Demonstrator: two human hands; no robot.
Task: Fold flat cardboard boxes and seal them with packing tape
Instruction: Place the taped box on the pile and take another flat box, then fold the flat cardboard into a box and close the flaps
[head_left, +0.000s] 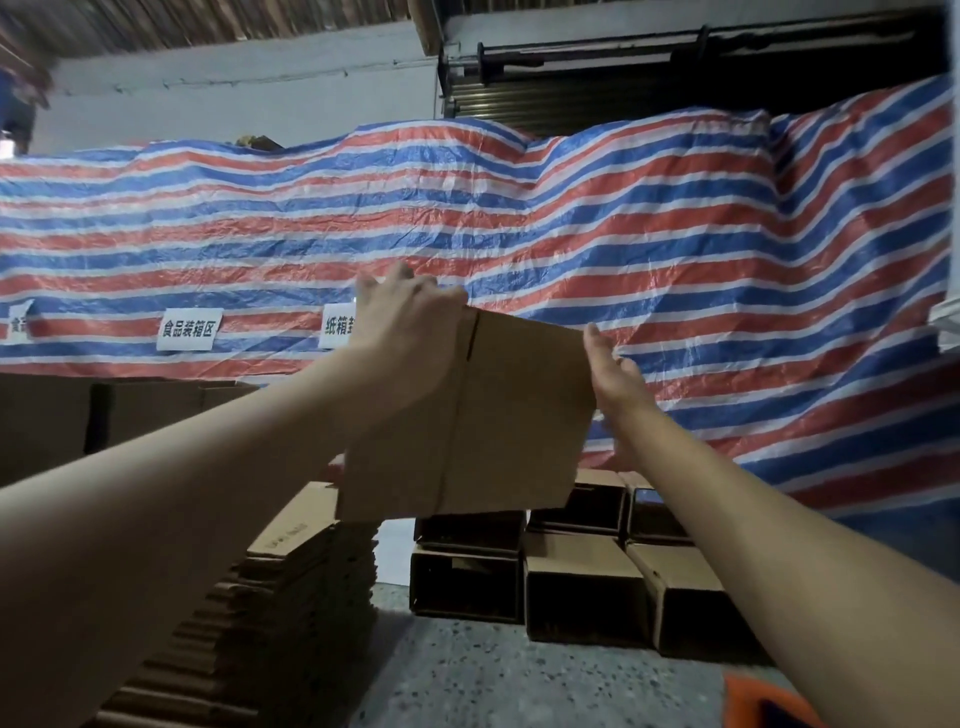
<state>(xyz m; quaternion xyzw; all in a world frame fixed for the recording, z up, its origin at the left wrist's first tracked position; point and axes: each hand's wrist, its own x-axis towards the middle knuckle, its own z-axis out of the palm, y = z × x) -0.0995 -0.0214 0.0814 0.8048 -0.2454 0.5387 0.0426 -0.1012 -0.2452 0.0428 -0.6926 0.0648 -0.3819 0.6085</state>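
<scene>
A brown cardboard box (514, 415) is held up in the air at arm's length, its taped seam running down the near face. My left hand (410, 332) grips its upper left corner, fingers curled over the top edge. My right hand (613, 379) lies flat against the box's right side, fingers straight. Below it, folded boxes (576, 571) stand stacked on the floor with their open sides toward me. A pile of flat cardboard blanks (291, 587) rises at the lower left.
A red, white and blue striped tarp (675, 234) with white paper signs (189, 328) hangs behind. Larger brown boxes (130, 415) stand at the left. The speckled concrete floor (493, 680) lies in front. An orange object (763, 701) shows at the bottom right.
</scene>
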